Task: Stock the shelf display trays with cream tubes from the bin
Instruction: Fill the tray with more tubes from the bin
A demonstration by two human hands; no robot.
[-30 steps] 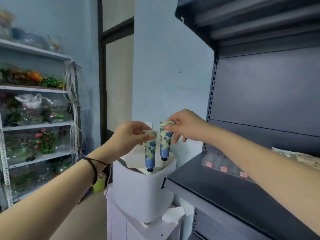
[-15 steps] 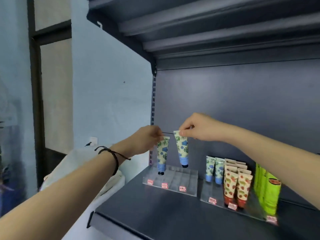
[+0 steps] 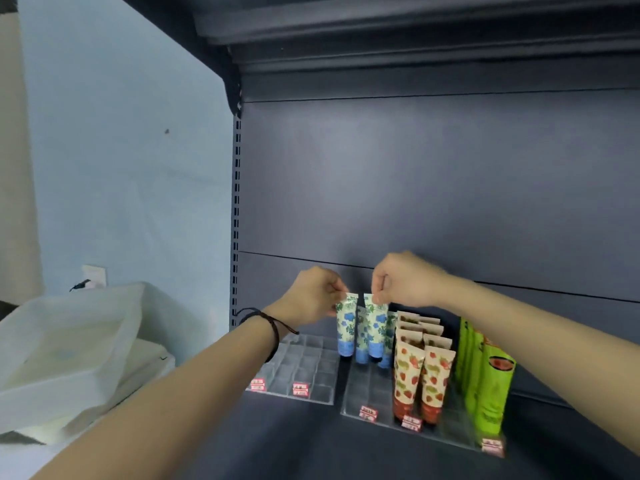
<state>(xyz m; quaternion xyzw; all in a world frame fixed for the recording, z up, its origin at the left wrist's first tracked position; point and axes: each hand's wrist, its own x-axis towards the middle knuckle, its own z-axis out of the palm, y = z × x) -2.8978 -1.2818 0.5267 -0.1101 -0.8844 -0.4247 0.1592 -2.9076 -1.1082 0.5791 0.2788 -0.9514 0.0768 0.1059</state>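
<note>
While left grip [image 3: 311, 299] and right grip [image 3: 405, 282] each pinch the flat crimp of a blue tube [image 3: 347, 327] beside the strawberry tubes [image 3: 420, 375], both seem light and squashy.

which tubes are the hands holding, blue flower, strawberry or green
The blue flower tubes: the left hand and right hand each pinch one by its top seam; the strawberry tubes and green tubes stand untouched.

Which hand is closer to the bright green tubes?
The right hand. It is above and to the left of the green tubes, pinching a blue-flowered tube. The left hand is farther left, pinching a second blue-flowered tube.
</note>
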